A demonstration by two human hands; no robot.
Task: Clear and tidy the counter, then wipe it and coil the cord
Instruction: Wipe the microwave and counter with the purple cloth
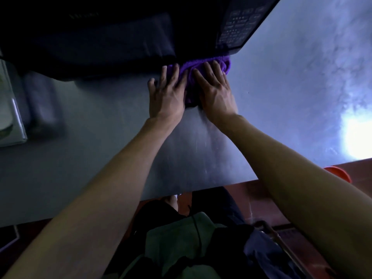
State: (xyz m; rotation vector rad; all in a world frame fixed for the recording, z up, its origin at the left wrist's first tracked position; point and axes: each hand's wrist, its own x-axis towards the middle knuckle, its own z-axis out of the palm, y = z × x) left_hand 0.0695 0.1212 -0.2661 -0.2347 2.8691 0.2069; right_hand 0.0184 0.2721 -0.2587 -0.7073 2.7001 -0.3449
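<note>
A purple cloth (189, 70) lies bunched on the steel counter (271, 93), right at the foot of a black microwave (124, 33). My left hand (166, 95) presses flat on the cloth's left side, fingers spread. My right hand (216, 90) presses flat on its right side. The cloth's far edge tucks under the microwave's front corner. No cord is in view.
The microwave's keypad (239, 25) faces right. A pale box-like object (10, 109) stands at the counter's left edge. Bright glare (356, 135) falls on the counter at right. An orange bucket rim (338, 173) shows beyond the counter's near edge, above a reddish floor.
</note>
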